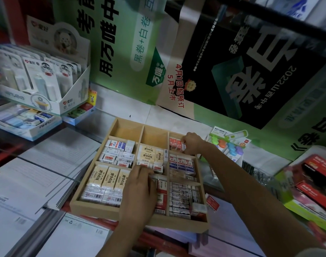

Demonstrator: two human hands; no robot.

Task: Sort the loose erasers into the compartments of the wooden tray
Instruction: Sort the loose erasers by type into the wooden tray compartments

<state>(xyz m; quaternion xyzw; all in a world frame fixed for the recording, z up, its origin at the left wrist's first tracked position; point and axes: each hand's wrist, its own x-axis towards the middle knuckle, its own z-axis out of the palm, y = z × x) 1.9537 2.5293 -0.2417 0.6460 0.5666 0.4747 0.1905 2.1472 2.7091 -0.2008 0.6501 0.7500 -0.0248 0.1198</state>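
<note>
bench (88, 125) of glass in a stationery shop, stacked with lined paper pads (47, 164); green and black posters (232, 71) behind. wooden tray (95, 206), nine compartments, rests on the stacks; the two far-left cells bare, the others packed with boxed erasers (106, 176). right hand (191, 143) at the far-right cell, fingers pinched on a small eraser (183, 146). left hand (139, 188) over the middle column, fingers curled onto erasers there; grip unclear. cardboard display box (73, 89) at far left.
</note>
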